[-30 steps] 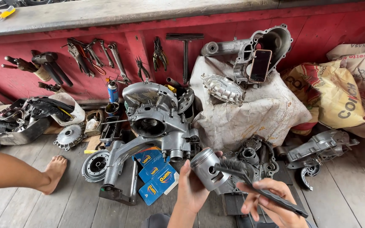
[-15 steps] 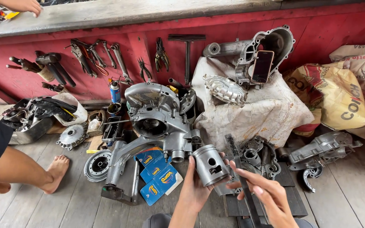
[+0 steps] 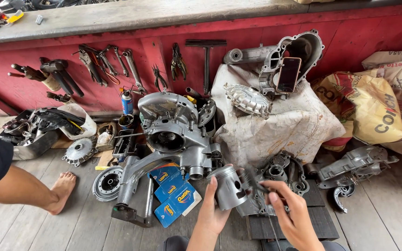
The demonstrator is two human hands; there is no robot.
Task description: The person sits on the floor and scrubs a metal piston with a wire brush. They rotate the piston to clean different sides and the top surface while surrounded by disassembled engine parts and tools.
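My left hand [image 3: 211, 211] grips a silver piston [image 3: 227, 187] from below, holding it upright over the wooden floor. My right hand [image 3: 290, 214] holds a dark brush [image 3: 255, 182] by its thin handle, with the bristle head touching the piston's right side. Just beyond the piston sits a grey engine case [image 3: 173, 128], and blue parts boxes [image 3: 175, 195] lie on the floor to the left of my left hand.
Another person's bare leg and foot [image 3: 61, 188] rest on the floor at left. A cloth-covered mound [image 3: 280, 125] carries a metal cover [image 3: 247, 98], a casing and a phone [image 3: 288, 74]. Tools hang on the red wall [image 3: 108, 65]. Sacks [image 3: 378, 107] sit at right.
My right hand turned the brush and brought its head back against the piston's side. The piston dropped slightly lower. The hand seen on the ledge at top left is gone.
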